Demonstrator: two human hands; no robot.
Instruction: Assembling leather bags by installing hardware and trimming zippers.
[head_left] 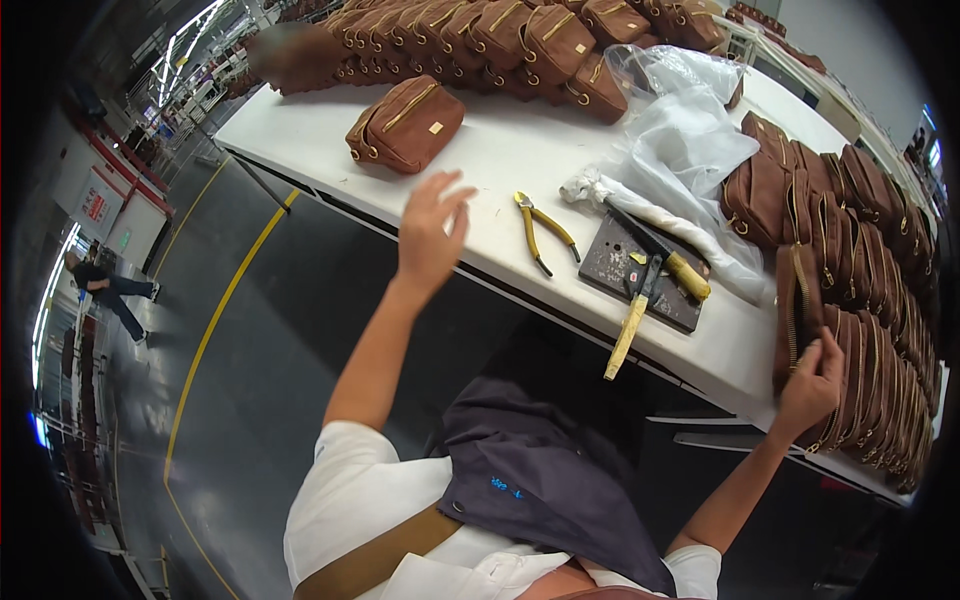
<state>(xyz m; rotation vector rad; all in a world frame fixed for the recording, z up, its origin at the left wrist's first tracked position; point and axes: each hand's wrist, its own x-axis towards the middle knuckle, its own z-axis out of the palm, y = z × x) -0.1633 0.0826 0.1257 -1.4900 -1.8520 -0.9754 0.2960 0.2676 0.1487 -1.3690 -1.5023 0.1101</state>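
Observation:
My left hand (433, 230) is raised over the front edge of the white table (490, 150), its fingers apart and nothing in them. Just beyond it stands a brown bag (410, 125) with a gold zipper, small gold rings and a pale square tag. At the right end of the table my right hand (815, 385) pinches the edge of a flat brown zippered bag (797, 305). That bag leans at the near end of rows of similar brown bags (870, 370).
Yellow-handled cutting pliers (545, 235) lie mid-table. Beside them, a dark metal plate (610, 265) bears tools with yellow-wrapped handles (627, 335). Clear plastic bags (685, 140) are heaped behind. Finished-looking brown bags (500, 40) line the back. A person (110, 290) is far left.

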